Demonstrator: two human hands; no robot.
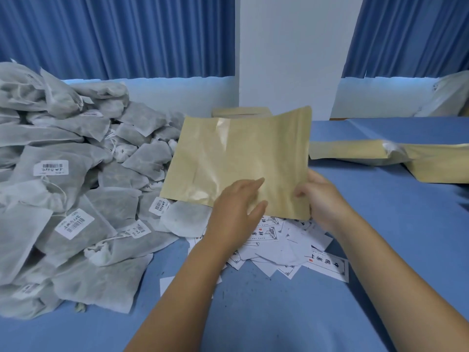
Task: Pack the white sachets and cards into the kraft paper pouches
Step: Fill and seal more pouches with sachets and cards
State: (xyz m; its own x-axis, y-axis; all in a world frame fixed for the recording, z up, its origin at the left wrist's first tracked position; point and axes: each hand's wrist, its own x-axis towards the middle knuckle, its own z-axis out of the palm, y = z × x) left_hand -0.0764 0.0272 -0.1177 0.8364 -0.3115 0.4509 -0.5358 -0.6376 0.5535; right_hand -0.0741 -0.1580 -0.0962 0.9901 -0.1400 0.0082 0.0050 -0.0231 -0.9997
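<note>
I hold a flat kraft paper pouch up above the table's middle. My right hand grips its lower right corner, thumb on the front. My left hand lies against the pouch's lower front with fingers nearly straight, thumb along the bottom edge. A big heap of white sachets with barcode labels fills the left side. Loose printed cards are scattered under the pouch and my hands.
More kraft pouches lie stacked at the right, another pile sits behind the held pouch. The blue table runs to a white pillar and blue curtains at the back. A white bag sits far right.
</note>
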